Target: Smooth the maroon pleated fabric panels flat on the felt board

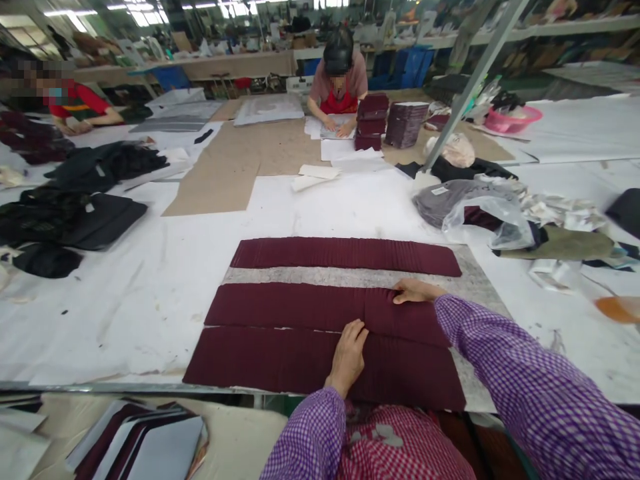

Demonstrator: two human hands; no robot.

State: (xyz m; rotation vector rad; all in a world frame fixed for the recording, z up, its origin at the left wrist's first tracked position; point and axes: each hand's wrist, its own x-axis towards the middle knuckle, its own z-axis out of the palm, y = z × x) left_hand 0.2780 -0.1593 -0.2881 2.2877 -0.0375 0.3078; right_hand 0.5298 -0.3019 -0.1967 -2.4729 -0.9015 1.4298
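Three long rows of overlapped maroon fabric pieces lie on a grey board [470, 280] on the white table. My left hand [349, 353] rests flat on the seam between the middle row [280, 307] and the near row [260, 360], fingers stretched forward. My right hand [414, 291] lies palm down on the top edge of the middle row, fingers together and extended to the left. The far row [340, 253] is untouched. Neither hand grips anything.
Black fabric heaps [75, 213] lie at left. Grey fabric and a plastic bag [480, 213] sit at right. A person in a red apron [337, 87] works beside stacked maroon pieces [371, 120] across the table. Loose pieces [140, 440] lie on a lower surface.
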